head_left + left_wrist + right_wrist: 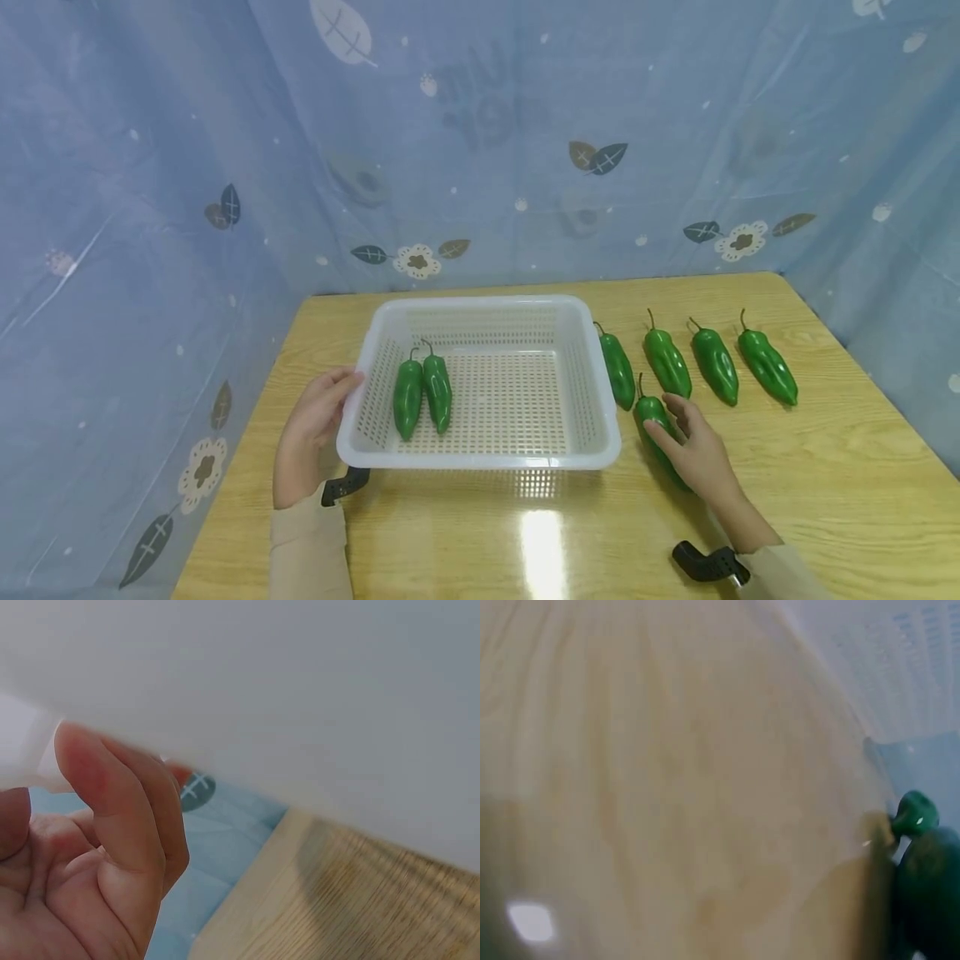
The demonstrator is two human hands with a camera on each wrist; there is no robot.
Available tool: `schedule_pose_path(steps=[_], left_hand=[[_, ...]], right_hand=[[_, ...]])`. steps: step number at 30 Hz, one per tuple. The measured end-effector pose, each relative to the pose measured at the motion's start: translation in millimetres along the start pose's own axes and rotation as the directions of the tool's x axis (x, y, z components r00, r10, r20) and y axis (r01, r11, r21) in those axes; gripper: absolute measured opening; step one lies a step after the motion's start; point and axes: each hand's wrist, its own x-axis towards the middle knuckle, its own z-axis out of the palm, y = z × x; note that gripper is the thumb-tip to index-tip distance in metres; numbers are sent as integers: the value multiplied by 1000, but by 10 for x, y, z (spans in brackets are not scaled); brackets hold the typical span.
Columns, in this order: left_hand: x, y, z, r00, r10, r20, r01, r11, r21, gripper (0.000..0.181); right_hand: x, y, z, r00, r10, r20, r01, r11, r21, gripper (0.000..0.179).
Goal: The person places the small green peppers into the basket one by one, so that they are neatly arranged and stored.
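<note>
A white perforated basket [480, 460] stands mid-table with two green peppers [408, 400] side by side at its left end. My left hand [330, 404] grips the basket's left rim, thumb on top; the left wrist view shows the finger [112, 817] curled against the white rim [300, 690]. To the right of the basket, my right hand [686, 433] lies over a green pepper [651, 411], fingers fairly straight, thumb touching its top. In the right wrist view that pepper [930, 877] is a blur at the lower right, near the basket wall [900, 667].
Several more green peppers lie in a row on the wooden table [825, 467] right of the basket, from one beside its wall [617, 367] to the farthest [767, 365]. A blue leaf-print curtain [480, 125] closes off the back and sides.
</note>
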Motion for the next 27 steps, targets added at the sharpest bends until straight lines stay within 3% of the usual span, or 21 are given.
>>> schedule_pose_path(steps=[10, 17, 27], left_hand=[[5, -12, -21, 1000, 15, 11, -15, 1000, -7, 50], [4, -7, -22, 1000, 25, 10, -25, 1000, -9, 50], [11, -13, -22, 999, 31, 16, -31, 999, -12, 50]], right_hand=[[-6, 114, 26, 1000, 21, 1, -21, 991, -131, 81], [2, 94, 61, 999, -13, 31, 19, 982, -185, 87], [-23, 116, 117, 998, -64, 23, 67, 974, -218, 80]])
